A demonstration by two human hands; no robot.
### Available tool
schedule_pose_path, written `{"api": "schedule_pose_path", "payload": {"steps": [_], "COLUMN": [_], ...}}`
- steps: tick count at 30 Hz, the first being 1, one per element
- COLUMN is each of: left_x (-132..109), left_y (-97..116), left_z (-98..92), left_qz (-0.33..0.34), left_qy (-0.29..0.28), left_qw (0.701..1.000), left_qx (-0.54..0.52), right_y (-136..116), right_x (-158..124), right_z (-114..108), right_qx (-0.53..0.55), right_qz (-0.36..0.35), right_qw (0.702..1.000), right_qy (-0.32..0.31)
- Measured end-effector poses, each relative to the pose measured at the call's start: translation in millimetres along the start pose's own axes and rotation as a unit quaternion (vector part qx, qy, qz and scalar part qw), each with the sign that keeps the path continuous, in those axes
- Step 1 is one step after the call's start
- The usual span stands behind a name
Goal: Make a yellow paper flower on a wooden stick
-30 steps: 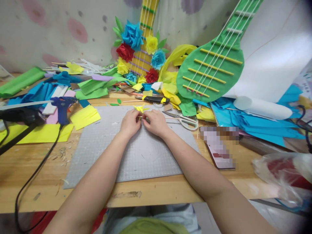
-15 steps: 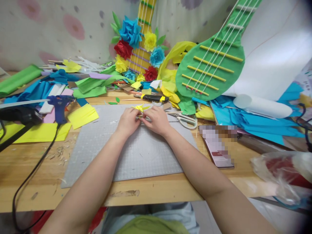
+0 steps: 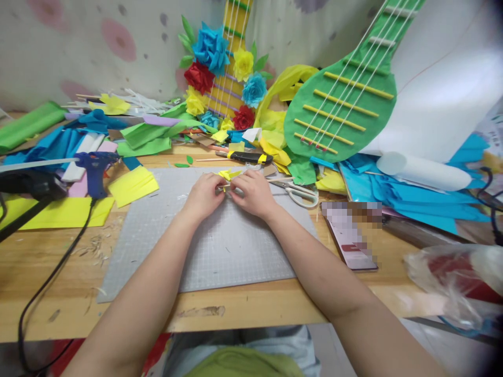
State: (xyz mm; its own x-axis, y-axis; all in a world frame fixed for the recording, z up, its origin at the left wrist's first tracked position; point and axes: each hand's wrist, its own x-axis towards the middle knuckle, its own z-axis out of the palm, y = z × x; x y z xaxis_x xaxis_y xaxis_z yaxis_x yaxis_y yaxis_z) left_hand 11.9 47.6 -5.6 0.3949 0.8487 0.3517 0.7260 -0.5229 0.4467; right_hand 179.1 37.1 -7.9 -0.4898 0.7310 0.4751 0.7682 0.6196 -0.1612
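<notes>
Over the far part of the grey cutting mat (image 3: 243, 256), my left hand (image 3: 205, 196) and my right hand (image 3: 254, 192) almost meet, fingertips pinched. Between them is a small piece of yellow crepe paper (image 3: 229, 174), partly hidden by the fingers. A thin wooden stick (image 3: 282, 180) runs from the paper through my right hand and sticks out to its right. My left fingers close on the yellow paper near the stick's end. White-handled scissors (image 3: 304, 196) lie just right of my right hand. A black and yellow utility knife (image 3: 249, 157) lies beyond both hands.
A blue glue gun (image 3: 95, 175) with its cord stands at left beside yellow paper sheets (image 3: 133, 186). Behind stand a yellow flower-covered paper instrument (image 3: 226, 94) and a green one (image 3: 340, 112). A phone (image 3: 349, 241) and a plastic bag (image 3: 456, 277) lie at right.
My left hand has shifted slightly left, so the gap between the fingertips is wider and shows more yellow paper. My right hand stays nearly in place.
</notes>
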Motion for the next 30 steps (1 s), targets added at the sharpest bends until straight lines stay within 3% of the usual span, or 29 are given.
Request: {"api": "schedule_pose_path", "payload": {"steps": [17,22,30], "left_x": [0.2,-0.9,-2.4], "left_y": [4.6,5.1,10.0], "left_z": [4.2,6.5,0.6], "left_qz": [0.002,-0.031,0.013], "left_qy": [0.021,0.021,0.06], "left_qw": [0.999,0.997,0.998], "left_qx": [-0.03,-0.06,0.008], "right_y": [-5.2,-9.0,-9.2], "right_x": [1.5,1.5,0.1], "right_z": [3.3,4.5,6.6], "right_qx": [-0.02,-0.013,0.017], "right_qz": [0.002,0.028,0.065], "right_qw": [0.999,0.999,0.997], "right_qy": [0.029,0.023,0.046]}}
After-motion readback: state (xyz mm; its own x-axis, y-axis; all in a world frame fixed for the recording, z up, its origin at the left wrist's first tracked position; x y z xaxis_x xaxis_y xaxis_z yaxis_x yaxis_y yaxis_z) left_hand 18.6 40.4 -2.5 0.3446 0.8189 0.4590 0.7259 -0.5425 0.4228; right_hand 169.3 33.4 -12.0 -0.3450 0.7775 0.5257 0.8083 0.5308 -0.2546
